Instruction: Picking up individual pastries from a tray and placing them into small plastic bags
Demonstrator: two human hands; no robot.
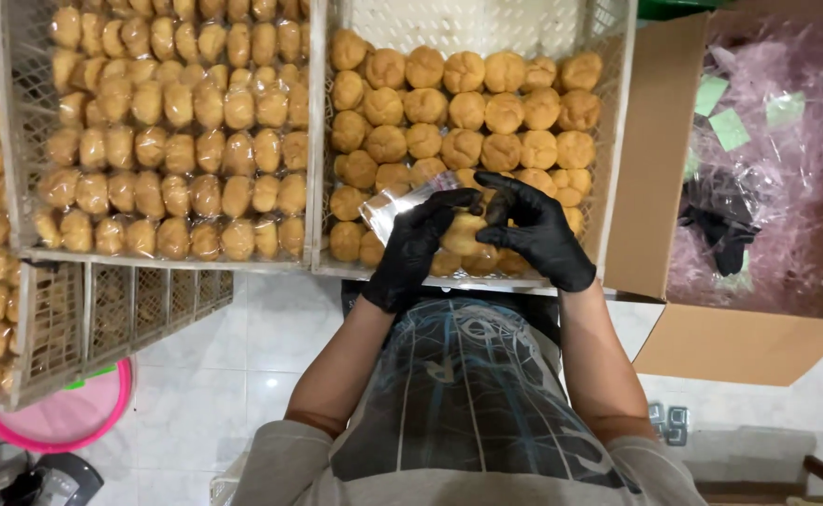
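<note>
White tiled floor (243,365), seen from above, with white plastic mesh crates set side by side across it.

Item 1. Left hand (416,245), black glove: fingers closed on a small clear plastic bag (394,206), pinched at its lower edge so that the mouth faces the other hand. The bag is tilted up and to the left, above the crate's near rim.

Item 2. Right hand (535,230), black glove: fingers curled and clamped round one round golden pastry (463,234), held at the bag's mouth between the two hands. Whether the pastry has entered the bag at all is hard to tell, since the fingers cover the join.

Item 3. Right-hand crate (617,141): unwrapped pastries laid in rows, directly under both hands, so a fresh piece lies close by.

Item 4. Left-hand crate (316,141): glossy pastries, each apparently in its own clear wrapper, packed in tight rows, kept apart from the bare ones by the crate walls.

Item 5. Further crates (51,328) at far left, stacked lower, holding more wrapped pieces.

Item 6. Cardboard box (655,150) at right, open flaps, filled with loose clear and pinkish bags; a spare black glove (720,230) lies on them.

Item 7. Pink basin (74,422) on the floor at lower left, partly under a crate.

Item 8. Clear plastic apron (467,394) over the person's grey shirt.
</note>
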